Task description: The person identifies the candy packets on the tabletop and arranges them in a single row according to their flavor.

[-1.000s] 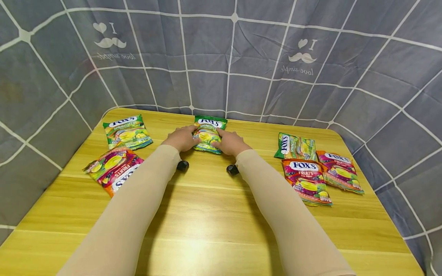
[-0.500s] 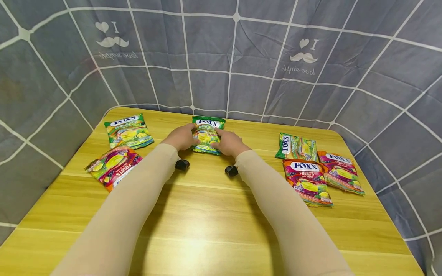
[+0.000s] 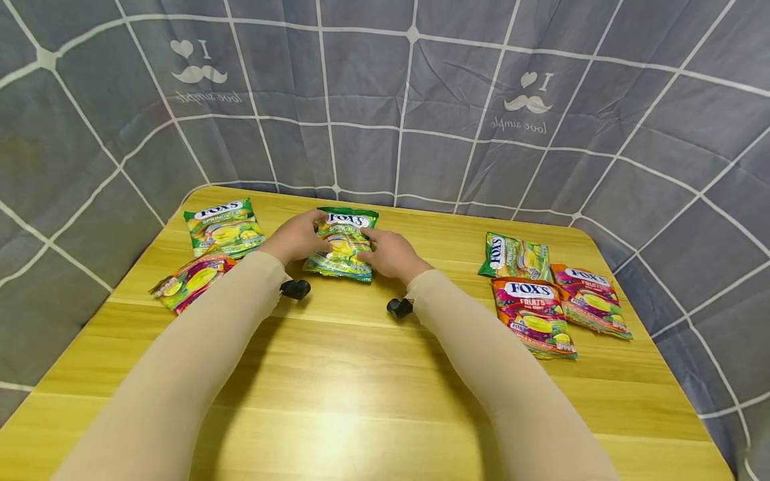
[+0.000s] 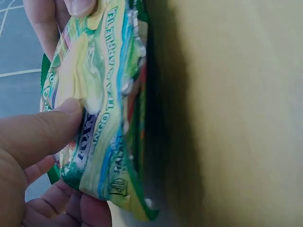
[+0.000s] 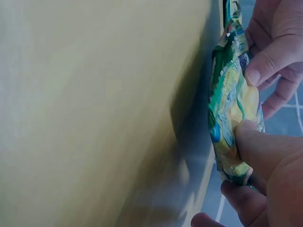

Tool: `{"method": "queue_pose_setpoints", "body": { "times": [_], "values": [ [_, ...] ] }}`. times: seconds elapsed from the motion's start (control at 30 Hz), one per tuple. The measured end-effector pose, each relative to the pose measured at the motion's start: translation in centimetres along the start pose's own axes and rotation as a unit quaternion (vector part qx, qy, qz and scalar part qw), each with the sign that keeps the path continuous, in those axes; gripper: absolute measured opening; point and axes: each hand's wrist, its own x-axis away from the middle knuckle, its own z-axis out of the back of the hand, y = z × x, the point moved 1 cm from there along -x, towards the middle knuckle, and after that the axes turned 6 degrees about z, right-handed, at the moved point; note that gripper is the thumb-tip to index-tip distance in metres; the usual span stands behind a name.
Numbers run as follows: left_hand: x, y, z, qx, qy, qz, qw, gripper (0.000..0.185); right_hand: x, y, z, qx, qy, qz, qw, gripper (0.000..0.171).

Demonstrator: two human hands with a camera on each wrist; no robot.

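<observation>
Shifted leftward and slightly nearer the person since half a second ago, the middle green packet [image 3: 341, 246] is pinched at its sides by the left hand [image 3: 299, 238] and right hand [image 3: 394, 255], thumbs on top, fingers beneath. It appears raised off the desk [image 3: 337, 374], so I judge it is being carried. The left green packet [image 3: 224, 227] lies nearby; the left sleeve [image 3: 180, 374] now covers more of the left red packet [image 3: 194, 282].
</observation>
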Motion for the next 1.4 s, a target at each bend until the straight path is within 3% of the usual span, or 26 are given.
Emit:
{"method": "queue_pose_setpoints", "body": {
  "times": [0.4,0.6,0.73,0.97,1.4],
  "values": [
    [1.2,-1.2,0.0,-0.049,-0.061,0.005,0.9969,0.087,0.8,-0.2,-0.7,0.015,-0.033,0.019,0.999,0.073],
    [0.9,-1.3,0.0,-0.125,-0.078,-0.012,0.9890,0.087,1.2,-0.1,-0.9,0.010,-0.080,0.021,0.997,0.087],
    [0.9,-1.0,0.0,-0.158,-0.084,-0.004,0.9838,0.089,1.3,-0.1,-0.8,0.027,-0.097,0.026,0.995,0.088],
    [1.0,-0.3,0.1,-0.162,-0.081,0.008,0.9834,0.088,1.3,-0.1,-0.5,0.049,-0.090,0.020,0.994,0.087],
    [1.3,-0.8,0.0,-0.150,-0.081,0.016,0.9852,0.087,1.0,-0.5,-0.8,0.074,-0.097,0.024,0.992,0.086]
  ]
}}
